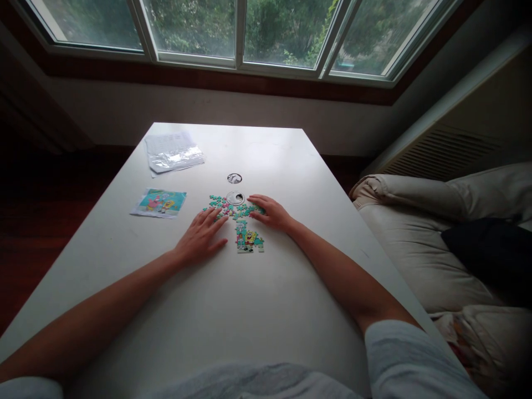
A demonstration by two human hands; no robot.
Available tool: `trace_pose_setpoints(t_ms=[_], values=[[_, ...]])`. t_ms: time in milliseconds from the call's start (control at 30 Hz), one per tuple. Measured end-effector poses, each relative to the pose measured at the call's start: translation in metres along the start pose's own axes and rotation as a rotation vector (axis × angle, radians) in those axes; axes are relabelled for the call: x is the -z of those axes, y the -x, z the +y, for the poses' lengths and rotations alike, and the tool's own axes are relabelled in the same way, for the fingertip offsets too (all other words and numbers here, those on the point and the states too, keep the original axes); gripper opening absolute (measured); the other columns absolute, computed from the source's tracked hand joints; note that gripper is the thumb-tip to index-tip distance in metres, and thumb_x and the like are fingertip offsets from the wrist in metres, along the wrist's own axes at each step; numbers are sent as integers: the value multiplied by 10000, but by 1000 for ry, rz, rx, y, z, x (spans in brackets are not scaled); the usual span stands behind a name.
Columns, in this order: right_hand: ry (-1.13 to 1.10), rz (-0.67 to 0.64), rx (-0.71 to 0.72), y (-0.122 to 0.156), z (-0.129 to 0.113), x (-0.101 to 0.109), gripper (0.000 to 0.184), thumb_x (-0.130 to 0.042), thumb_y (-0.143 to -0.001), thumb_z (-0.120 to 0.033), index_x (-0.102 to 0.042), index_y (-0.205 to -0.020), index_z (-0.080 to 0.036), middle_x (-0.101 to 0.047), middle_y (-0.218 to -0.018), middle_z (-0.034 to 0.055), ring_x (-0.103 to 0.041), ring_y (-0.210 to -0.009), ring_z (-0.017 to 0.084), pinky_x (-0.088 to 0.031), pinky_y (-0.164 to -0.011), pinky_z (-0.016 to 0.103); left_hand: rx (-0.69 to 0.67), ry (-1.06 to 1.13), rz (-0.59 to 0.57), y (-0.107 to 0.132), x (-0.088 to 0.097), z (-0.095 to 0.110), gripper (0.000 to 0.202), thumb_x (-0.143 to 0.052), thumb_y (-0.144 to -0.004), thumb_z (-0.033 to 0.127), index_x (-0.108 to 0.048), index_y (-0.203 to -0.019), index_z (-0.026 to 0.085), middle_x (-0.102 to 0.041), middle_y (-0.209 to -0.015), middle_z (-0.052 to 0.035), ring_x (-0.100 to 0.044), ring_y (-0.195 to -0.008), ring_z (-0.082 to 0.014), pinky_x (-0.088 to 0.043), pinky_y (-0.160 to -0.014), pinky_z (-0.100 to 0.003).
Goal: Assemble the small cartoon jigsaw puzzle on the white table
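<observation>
1. At far left on the white table [249,310], I record a picture sheet [158,203] with cartoon figures on a teal ground, lying flat.
2. Beyond it, nearer the far edge, I find a shiny plastic packet [174,152].
3. The left hand [202,235] is palm down, fingers spread, fingertips at the left side of the loose pieces [236,210]; I see nothing gripped.
4. The loose pieces, teal and pink, lie scattered between the hands. Behind them sit a near disc [233,198] and a far disc [235,178], apart.
5. Just nearer the wearer, I note the joined puzzle section [250,238], flat, its outline uneven.
6. The right hand [269,213] has its fingers parted over the right-hand pieces; whether it touches one, I cannot tell.
7. Beside the table stands a pale sofa [407,244].
</observation>
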State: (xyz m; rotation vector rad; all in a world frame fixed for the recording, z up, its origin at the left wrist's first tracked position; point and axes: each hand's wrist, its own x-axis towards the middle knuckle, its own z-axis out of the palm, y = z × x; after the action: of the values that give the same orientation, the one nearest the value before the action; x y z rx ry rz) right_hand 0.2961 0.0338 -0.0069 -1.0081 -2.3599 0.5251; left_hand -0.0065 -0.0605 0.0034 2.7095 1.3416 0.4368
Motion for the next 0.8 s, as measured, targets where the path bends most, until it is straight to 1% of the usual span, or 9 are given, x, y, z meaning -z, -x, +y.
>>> trace_pose_setpoints(t_ms=[133,267,333,433,533,600,700,733,800], values=[[-118,5,11,0,-6,0,504,-607,-924,-408,-574,-1407,-269,-626,-1393,85,-599,-1261,255,-455,-1088,404,71,-8,2,-3,-5,-9,740,-522,-956,564,-304,-1586,242,-208,-1672,-142,-155,-1543,-356,-183,-1229,-610],[-182,4,7,1,-11,1,451,-621,-902,-393,-630,-1335,-266,-659,-1348,78,-619,-1224,255,-457,-1074,401,102,-6,-15,-13,-7,-20,806,-516,-930,638,-278,-1598,254,-151,-1688,-135,-102,-1552,-372,-147,-1230,-614],[-230,6,-26,3,-14,4,418,-618,-896,-391,-659,-1289,-255,-685,-1303,73,-642,-1176,251,-472,-1046,394,134,-11,-29,-23,-8,-27,852,-506,-913,681,-256,-1605,250,-122,-1693,-139,-89,-1554,-379,-138,-1230,-609],[-330,18,-123,4,-15,8,367,-593,-900,-418,-694,-1204,-239,-731,-1184,49,-681,-1040,227,-515,-943,360,152,-9,-52,-39,-9,-37,881,-482,-902,721,-238,-1611,258,-112,-1696,-132,-92,-1555,-379,-141,-1232,-590],[-419,77,-201,5,-12,8,333,-569,-903,-435,-705,-1130,-232,-740,-1121,38,-679,-995,207,-524,-887,329,126,-9,-80,-50,-10,-42,844,-453,-918,720,-278,-1599,252,-204,-1675,-131,-146,-1545,-366,-132,-1237,-577],[-433,185,-248,6,-8,6,302,-543,-910,-421,-704,-1067,-219,-744,-1062,44,-679,-969,200,-522,-871,322,85,-8,-78,-53,-10,-43,798,-444,-935,697,-326,-1580,241,-279,-1646,-130,-203,-1526,-350,-142,-1240,-562],[-369,379,-340,7,1,3,264,-501,-917,-373,-688,-988,-202,-737,-964,47,-674,-900,192,-521,-846,324,20,6,-52,-53,-9,-42,721,-450,-958,640,-403,-1542,221,-367,-1593,-131,-296,-1478,-322,-197,-1235,-524],[-333,413,-363,7,4,3,254,-493,-916,-354,-685,-978,-201,-734,-952,47,-667,-881,191,-520,-837,326,4,12,-44,-52,-9,-42,696,-453,-964,619,-420,-1532,219,-386,-1578,-131,-321,-1461,-315,-218,-1230,-515],[-246,420,-369,9,10,5,234,-496,-906,-313,-694,-964,-203,-725,-953,50,-649,-852,189,-514,-821,330,-19,19,-33,-51,-7,-42,650,-454,-978,582,-442,-1518,220,-407,-1561,-130,-348,-1440,-308,-248,-1219,-509]])
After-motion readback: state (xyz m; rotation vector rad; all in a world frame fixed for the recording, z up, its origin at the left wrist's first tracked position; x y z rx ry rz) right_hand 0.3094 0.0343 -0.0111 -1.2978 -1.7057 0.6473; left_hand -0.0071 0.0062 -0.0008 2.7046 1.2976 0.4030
